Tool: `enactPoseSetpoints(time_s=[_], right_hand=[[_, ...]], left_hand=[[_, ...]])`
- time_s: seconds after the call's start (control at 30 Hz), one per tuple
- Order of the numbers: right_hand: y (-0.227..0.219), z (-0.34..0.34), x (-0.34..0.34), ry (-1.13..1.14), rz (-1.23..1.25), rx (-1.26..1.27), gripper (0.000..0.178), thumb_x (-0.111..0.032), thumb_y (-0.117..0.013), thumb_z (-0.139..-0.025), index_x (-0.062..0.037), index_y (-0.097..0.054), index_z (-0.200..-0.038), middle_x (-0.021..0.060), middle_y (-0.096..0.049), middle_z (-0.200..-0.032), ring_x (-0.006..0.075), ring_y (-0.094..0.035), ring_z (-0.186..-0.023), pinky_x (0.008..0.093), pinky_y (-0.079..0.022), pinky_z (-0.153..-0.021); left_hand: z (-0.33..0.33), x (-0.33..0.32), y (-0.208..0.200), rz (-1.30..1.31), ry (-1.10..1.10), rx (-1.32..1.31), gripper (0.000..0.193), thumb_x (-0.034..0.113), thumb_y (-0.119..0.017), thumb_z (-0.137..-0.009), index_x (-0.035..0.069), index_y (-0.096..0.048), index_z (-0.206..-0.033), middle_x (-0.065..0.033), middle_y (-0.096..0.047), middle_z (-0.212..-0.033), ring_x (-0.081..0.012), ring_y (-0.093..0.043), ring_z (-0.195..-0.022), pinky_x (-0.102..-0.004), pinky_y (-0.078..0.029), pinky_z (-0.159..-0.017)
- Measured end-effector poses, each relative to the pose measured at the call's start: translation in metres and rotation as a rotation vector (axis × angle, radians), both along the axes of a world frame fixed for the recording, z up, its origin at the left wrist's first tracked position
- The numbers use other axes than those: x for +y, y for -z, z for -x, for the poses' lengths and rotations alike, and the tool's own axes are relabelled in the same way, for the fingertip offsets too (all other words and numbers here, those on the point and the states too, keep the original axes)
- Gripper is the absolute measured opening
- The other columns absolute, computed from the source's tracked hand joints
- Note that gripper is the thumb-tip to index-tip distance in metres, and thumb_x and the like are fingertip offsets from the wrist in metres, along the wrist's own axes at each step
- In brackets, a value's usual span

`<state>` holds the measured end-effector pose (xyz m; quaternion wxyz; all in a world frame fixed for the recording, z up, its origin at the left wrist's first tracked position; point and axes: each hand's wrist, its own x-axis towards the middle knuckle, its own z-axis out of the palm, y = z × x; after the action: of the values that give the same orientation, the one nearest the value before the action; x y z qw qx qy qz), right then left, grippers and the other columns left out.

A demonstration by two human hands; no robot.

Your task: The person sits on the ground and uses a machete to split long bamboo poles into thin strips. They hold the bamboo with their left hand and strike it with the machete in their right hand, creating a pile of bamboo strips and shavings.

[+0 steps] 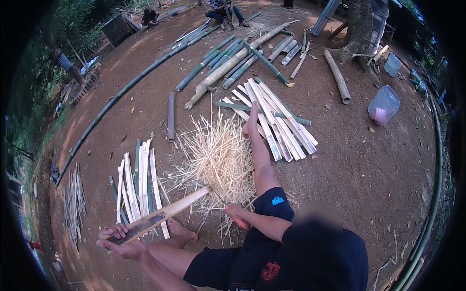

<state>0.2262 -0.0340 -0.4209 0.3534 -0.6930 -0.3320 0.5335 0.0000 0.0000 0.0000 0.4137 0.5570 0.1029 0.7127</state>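
Observation:
My left hand grips the near end of a split bamboo slat that slants up to the right. My right hand holds a knife with an orange handle, its blade meeting the slat's far tip near the shavings. A heap of pale bamboo shavings lies on the dirt ahead of the slat. My right leg stretches out past the heap, foot touching a stack of split slats. My left foot rests under the slat.
A second bundle of split slats lies to my left. Thin strips sit far left. Green bamboo poles and a long pole lie beyond. A plastic jug stands right. People sit in the distance.

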Motion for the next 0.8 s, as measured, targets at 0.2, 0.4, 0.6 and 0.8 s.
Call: enactPoseSetpoints(time_s=[0.2,0.4,0.6,0.8], right_hand=[[-0.069,0.027,-0.155,0.133,-0.193,-0.08,0.031,-0.024,-0.07,-0.081,-0.0001,-0.056,-0.094,0.0141,-0.062,-0.073,0.0219,-0.059,-0.057,0.0387,-0.049,-0.057],[-0.173,0.099,-0.171,-0.148,-0.246,-0.1,0.039,-0.033,-0.068,-0.081,-0.0021,-0.059,-0.103,0.0234,-0.066,-0.081,0.0416,-0.066,-0.078,0.048,-0.051,-0.071],[-0.171,0.081,-0.169,-0.15,-0.314,-0.221,0.022,-0.025,-0.067,-0.084,-0.0057,-0.062,-0.093,0.0204,-0.064,-0.069,0.0403,-0.065,-0.068,0.0465,-0.05,-0.062],[-0.188,0.069,-0.175,-0.221,-0.348,-0.255,0.02,-0.021,-0.067,-0.082,-0.0052,-0.063,-0.094,0.0209,-0.063,-0.065,0.0398,-0.065,-0.063,0.0474,-0.05,-0.058]], left_hand=[[-0.045,-0.039,0.056,0.341,-0.374,-0.121,0.044,0.051,-0.045,-0.1,0.01,-0.045,-0.084,-0.0002,-0.036,-0.073,-0.0109,-0.035,-0.06,-0.0252,-0.035,-0.056],[0.006,-0.06,0.051,0.312,-0.552,-0.031,0.048,0.055,-0.04,-0.1,0.012,-0.045,-0.081,0.0011,-0.032,-0.069,-0.0098,-0.034,-0.059,-0.025,-0.035,-0.054],[-0.029,-0.087,0.06,0.31,-0.599,-0.021,0.05,0.059,-0.037,-0.099,0.014,-0.043,-0.079,0.0032,-0.028,-0.064,-0.0082,-0.031,-0.055,-0.0225,-0.032,-0.051],[-0.03,-0.088,0.061,0.282,-0.675,-0.046,0.049,0.06,-0.042,-0.097,0.013,-0.046,-0.081,0.0027,-0.031,-0.067,-0.0083,-0.032,-0.055,-0.0229,-0.032,-0.05]])
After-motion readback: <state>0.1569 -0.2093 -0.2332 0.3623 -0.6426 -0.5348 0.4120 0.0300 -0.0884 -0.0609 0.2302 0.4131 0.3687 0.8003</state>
